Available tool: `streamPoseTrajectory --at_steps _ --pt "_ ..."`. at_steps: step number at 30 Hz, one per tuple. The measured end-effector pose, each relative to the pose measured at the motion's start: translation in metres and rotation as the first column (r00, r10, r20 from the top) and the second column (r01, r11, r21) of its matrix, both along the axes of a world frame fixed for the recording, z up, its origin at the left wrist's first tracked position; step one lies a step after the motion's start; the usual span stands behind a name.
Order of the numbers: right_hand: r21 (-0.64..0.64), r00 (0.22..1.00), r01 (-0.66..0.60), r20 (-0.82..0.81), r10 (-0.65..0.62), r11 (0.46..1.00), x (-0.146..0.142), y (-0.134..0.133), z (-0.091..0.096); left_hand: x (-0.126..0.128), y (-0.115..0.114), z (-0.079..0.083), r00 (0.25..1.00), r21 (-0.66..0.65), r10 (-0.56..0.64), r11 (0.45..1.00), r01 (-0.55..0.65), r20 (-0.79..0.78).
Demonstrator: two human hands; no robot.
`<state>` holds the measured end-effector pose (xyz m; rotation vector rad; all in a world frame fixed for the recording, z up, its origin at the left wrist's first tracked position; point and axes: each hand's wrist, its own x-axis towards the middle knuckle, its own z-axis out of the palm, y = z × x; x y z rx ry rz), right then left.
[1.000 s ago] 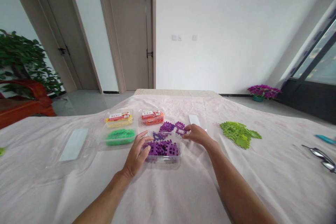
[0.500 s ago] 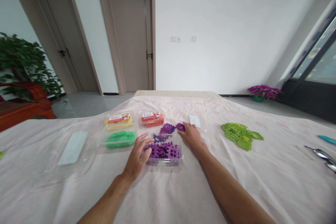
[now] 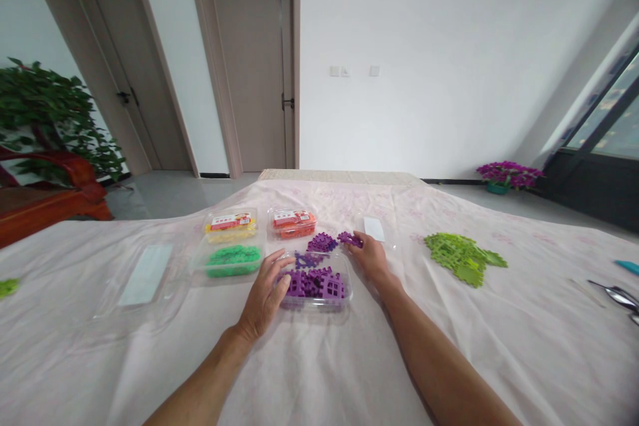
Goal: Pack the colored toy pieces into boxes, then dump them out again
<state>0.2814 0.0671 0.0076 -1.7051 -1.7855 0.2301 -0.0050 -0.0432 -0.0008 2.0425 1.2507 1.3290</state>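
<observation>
A clear plastic box (image 3: pixel 314 306) with purple interlocking plastic pieces (image 3: pixel 318 284) in it stands in front of me. My left hand (image 3: pixel 264 296) steadies its left end, fingers along the far side and thumb over the near rim. Beyond the box's right end, my right hand (image 3: pixel 370 258) pinches a purple notched piece (image 3: pixel 348 238) between thumb and fingers, tilted up off the cloth. Just left of that piece, more purple pieces (image 3: pixel 322 242) lie in a small pile behind the box.
Closed boxes of yellow pieces (image 3: pixel 230 227) and orange pieces (image 3: pixel 294 223) stand at the back, with a box of green pieces (image 3: pixel 233 261) nearer. Clear lids (image 3: pixel 144 274) lie left and behind my right hand. Lime-green pieces (image 3: pixel 464 258) are heaped right, near glasses (image 3: pixel 622 296).
My right hand has lifted the purple piece from the cloth beside the small pile and tilted it. My left hand stays at the box. The view has shifted slightly.
</observation>
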Motion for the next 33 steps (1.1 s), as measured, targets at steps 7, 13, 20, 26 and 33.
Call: streamPoseTrajectory --at_steps 7,13,20,26,33 --pt "0.090 0.943 -0.160 -0.279 0.179 0.983 -0.024 -0.019 0.052 0.003 -0.002 -0.003 0.981 -0.052 -0.017 0.998 0.027 0.196" --pt "0.040 0.801 -0.559 -0.231 0.552 0.828 -0.057 -0.054 0.079 0.005 -0.006 -0.002 0.958 -0.092 0.047 0.996 -0.022 0.282" --pt "-0.033 0.703 -0.710 0.023 0.711 0.703 -0.074 -0.069 0.072 0.003 -0.008 0.002 0.992 0.081 0.078 0.993 -0.086 0.102" --pt "-0.082 0.690 -0.710 0.120 0.714 0.700 -0.075 -0.075 0.079 0.002 -0.010 0.007 0.987 0.166 0.075 0.985 -0.051 -0.142" --pt "-0.034 0.693 -0.719 0.036 0.720 0.694 -0.075 -0.066 0.071 0.001 -0.012 0.014 0.952 0.233 0.062 0.972 0.010 -0.298"
